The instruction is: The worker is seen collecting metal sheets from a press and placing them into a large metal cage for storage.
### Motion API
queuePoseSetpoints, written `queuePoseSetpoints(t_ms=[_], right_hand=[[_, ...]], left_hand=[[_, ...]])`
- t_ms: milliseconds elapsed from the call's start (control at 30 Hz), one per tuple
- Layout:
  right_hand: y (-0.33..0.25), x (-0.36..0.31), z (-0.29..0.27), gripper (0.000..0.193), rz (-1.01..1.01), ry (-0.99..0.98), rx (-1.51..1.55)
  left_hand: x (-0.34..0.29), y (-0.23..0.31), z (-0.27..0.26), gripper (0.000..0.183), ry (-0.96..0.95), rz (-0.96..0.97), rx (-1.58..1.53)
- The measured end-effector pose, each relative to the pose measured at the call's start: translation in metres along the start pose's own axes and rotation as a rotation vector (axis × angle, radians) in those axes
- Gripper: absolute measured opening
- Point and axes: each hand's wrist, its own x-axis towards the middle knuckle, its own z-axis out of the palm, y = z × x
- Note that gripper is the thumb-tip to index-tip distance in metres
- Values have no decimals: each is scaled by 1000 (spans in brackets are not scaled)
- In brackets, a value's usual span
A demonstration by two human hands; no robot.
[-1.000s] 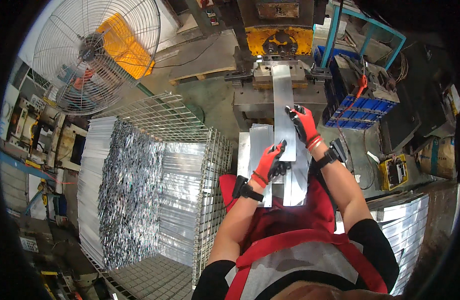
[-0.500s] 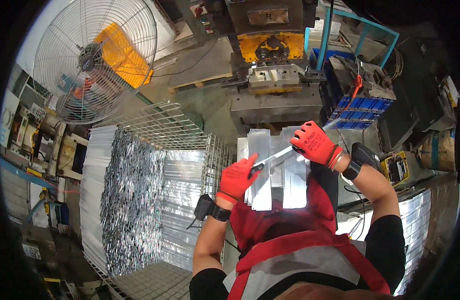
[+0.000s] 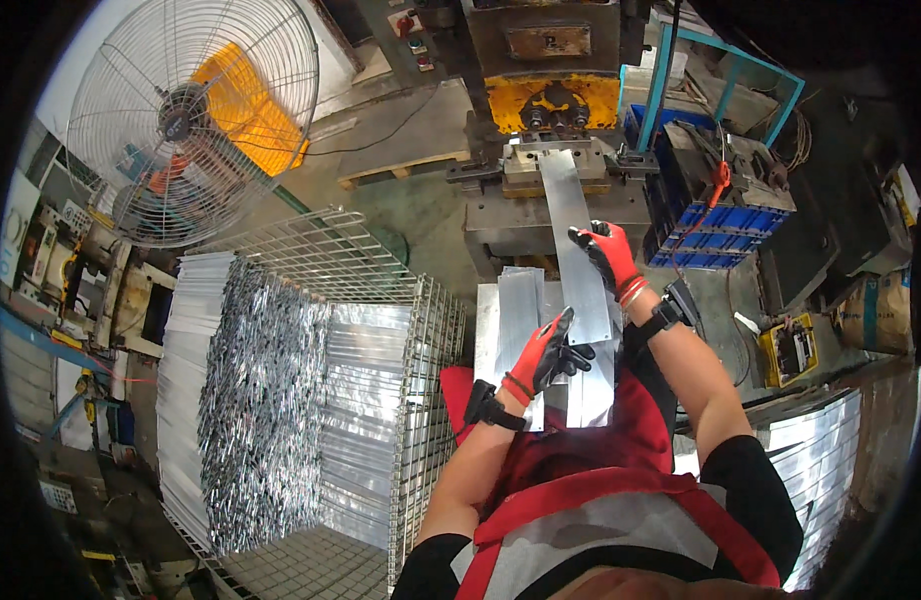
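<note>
A long flat metal strip [image 3: 571, 235] slants forward from my lap, its far end at the die [image 3: 526, 165] of the press. My right hand [image 3: 611, 260], in a red glove with black palm, grips the strip's right edge, thumb on top. By the strip's near left corner is my left hand [image 3: 549, 360], gloved alike, thumb and fingers apart; whether it touches the strip is hard to tell. Under the hands lie two stacks of similar strips, a left stack [image 3: 519, 300] and a right stack [image 3: 591, 395], partly covered by the held strip and my left hand.
A wire mesh cage [image 3: 436, 370] packed with metal strips [image 3: 266, 390] stands on the left. Behind it is a large fan [image 3: 186, 115]. Blue crates [image 3: 716, 230] stand right of the press [image 3: 546, 45]. A yellow bin [image 3: 789, 350] sits at the right.
The strip, earlier held crosswise between both hands, now points forward with its far end at the die. My left hand has moved right and nearer; my right hand has turned along the strip.
</note>
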Motion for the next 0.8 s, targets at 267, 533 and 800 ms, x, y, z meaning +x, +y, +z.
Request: queuePoseSetpoints(t_ms=[267,533,800], right_hand=[[19,19,14,8,164,-54,402],[14,18,19,16,169,-103,351],[8,13,22,9,79,-33,434]], left_hand=[[26,13,-5,39,-44,35,-90],[26,12,-1,39,95,126,-40],[23,15,-4,31,34,68,-37]])
